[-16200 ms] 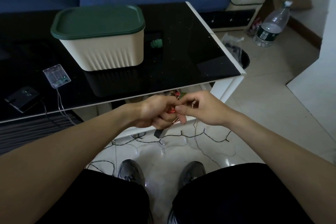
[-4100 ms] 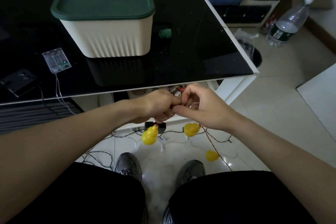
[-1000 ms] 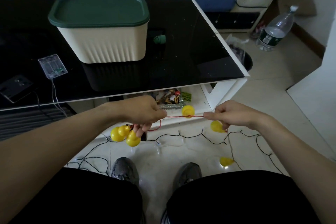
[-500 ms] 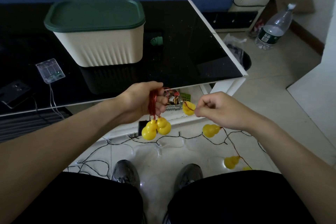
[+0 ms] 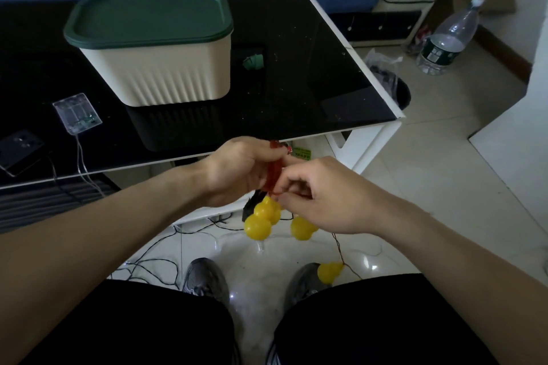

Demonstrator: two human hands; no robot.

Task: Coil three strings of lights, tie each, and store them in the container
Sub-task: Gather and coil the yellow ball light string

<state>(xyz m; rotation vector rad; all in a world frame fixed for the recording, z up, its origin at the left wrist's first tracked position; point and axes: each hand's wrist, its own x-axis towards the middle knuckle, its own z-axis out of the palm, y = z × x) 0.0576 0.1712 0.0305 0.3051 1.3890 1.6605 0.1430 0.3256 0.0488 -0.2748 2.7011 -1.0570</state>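
My left hand (image 5: 237, 170) grips a coil of red wire (image 5: 274, 176) from a light string with yellow gourd-shaped bulbs (image 5: 262, 218) that dangle below it. My right hand (image 5: 329, 195) pinches the same red wire right against the coil, just below the table's front edge. More of this string trails down to a loose yellow bulb (image 5: 329, 272) by my right knee. A dark-wired string (image 5: 154, 264) lies spread on the tiled floor. The cream container (image 5: 166, 74) with its green lid (image 5: 148, 19) on stands on the black table.
On the black glass table (image 5: 311, 92) lie a clear battery box (image 5: 77, 113) with thin wire, a dark flat device (image 5: 20, 148) and a small green piece (image 5: 253, 61). A water bottle (image 5: 447, 38) and a black bin (image 5: 397, 89) stand on the floor at right. A blue sofa is behind.
My right hand has come in from the right to meet my left hand, bringing the red wire onto the coil. Another yellow bulb has been drawn up beside the dangling ones.
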